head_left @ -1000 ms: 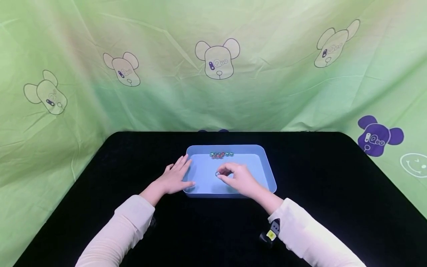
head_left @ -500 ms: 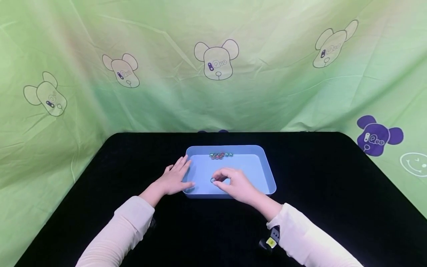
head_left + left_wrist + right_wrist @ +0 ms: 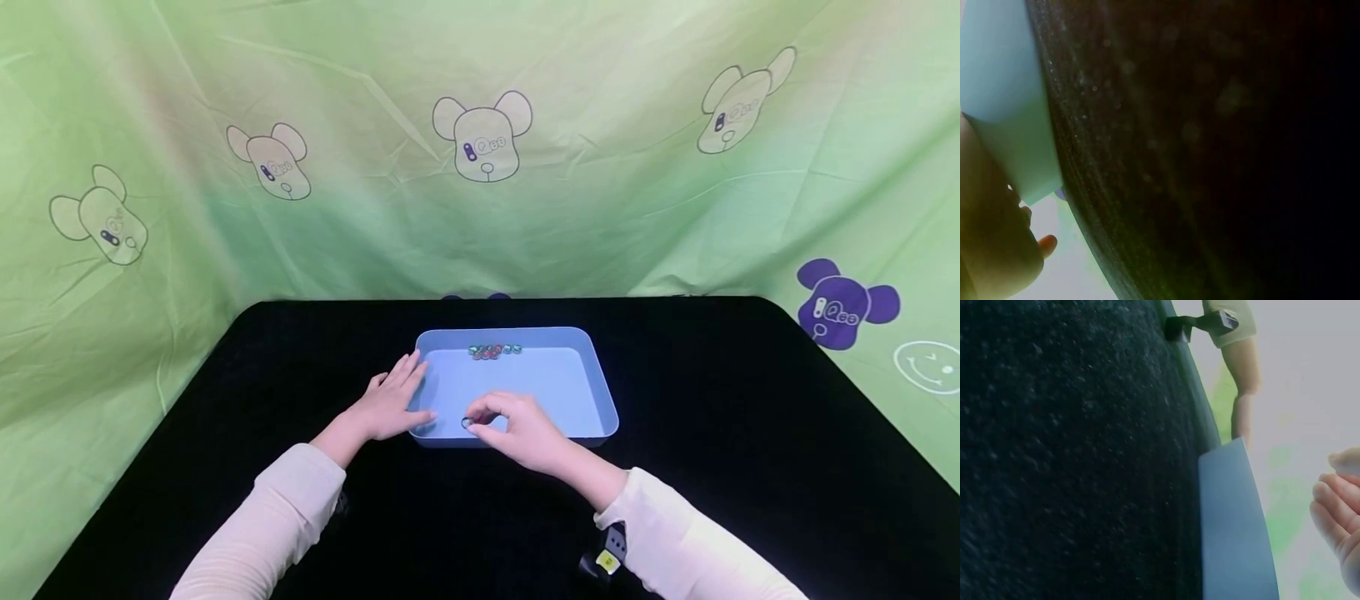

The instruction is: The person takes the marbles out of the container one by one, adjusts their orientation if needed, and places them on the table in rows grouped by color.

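R hand (image 3: 525,432): we see the grip narrow, thumb and forefinger pinched on a small round bead (image 3: 467,422), other fingers curled behind it. Bead sits low at the near-left part of the blue tray (image 3: 600,392), just inside the front wall; whether it touches the tray floor we can't tell. L hand (image 3: 390,402): fingers straight and together, laid flat against the tray's left rim, thumb tip at the near-left corner, nothing held, grip relaxed. L and R hands are near each other, not touching. Further out, a short row of small beads (image 3: 495,350), red, green and grey mixed, lies along the tray's far wall, well apart from the held bead. Tray rests about mid-surface on the black surface (image 3: 750,433). Both forearms wear pale long sleeves; a wrist strap w/ a small device (image 3: 609,552) shows under the R sleeve. Behind and to both sides hangs a green cloth backdrop (image 3: 600,183) printed w/ bear-head outlines, one purple bear at far right. L wrist view: only tray edge, dark surface and part of the hand, blurred. R wrist view: tray wall, curled fingers (image 3: 1335,512) at right edge, bead not visible.
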Available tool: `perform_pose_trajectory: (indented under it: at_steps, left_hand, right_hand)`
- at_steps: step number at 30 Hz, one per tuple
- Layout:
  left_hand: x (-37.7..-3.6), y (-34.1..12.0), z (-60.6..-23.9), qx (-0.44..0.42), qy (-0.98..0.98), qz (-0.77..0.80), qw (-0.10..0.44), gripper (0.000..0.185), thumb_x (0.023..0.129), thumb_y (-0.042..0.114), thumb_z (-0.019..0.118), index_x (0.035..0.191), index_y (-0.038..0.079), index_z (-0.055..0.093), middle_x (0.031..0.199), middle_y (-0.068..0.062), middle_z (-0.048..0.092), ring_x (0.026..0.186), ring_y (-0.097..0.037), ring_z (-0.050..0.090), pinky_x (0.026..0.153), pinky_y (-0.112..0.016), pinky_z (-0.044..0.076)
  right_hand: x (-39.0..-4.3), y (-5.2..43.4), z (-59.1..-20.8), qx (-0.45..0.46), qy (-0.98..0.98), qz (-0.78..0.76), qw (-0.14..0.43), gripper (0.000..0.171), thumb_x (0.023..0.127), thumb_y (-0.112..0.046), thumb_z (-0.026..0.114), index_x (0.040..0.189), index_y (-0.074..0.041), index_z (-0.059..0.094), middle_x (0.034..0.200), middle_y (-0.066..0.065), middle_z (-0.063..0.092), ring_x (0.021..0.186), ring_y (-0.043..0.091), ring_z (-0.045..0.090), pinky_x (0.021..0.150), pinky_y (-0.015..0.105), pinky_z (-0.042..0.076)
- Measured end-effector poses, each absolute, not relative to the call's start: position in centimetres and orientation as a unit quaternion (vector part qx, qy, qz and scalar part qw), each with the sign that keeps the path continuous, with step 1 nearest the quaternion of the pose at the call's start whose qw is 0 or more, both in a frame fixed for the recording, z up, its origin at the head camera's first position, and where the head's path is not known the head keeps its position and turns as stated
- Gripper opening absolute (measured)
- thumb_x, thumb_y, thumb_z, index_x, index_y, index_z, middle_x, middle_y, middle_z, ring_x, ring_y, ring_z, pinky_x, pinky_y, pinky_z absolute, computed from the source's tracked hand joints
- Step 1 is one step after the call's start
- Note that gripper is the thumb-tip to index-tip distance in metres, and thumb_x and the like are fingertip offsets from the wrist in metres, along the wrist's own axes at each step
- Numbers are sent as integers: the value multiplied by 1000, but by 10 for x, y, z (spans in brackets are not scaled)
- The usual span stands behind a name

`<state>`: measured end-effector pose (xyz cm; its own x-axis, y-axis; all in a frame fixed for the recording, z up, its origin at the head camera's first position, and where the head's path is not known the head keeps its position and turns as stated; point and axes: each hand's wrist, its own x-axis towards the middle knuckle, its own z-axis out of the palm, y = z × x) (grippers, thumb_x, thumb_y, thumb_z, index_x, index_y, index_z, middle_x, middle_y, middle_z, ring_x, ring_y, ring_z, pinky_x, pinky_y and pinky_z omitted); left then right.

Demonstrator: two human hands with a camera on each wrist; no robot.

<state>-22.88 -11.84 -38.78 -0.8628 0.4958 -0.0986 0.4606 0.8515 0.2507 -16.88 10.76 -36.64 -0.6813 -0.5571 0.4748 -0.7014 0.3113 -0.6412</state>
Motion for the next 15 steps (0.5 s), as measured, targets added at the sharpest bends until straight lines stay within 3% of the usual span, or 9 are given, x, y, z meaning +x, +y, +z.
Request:
perform_pose_trajectory:
  at_steps: [15]
  left_hand:
    - [-227,-118,-387,249,959,113,77,80,81,52,46,139,7,14,144,-8,0,130,-22,-1,96,-48,12]
  right_hand:
    - [-159,101,-378,408,-795,446,49,9,83,-9,57,90,-5,61,86,1,60,78,8,55,69,24,44]
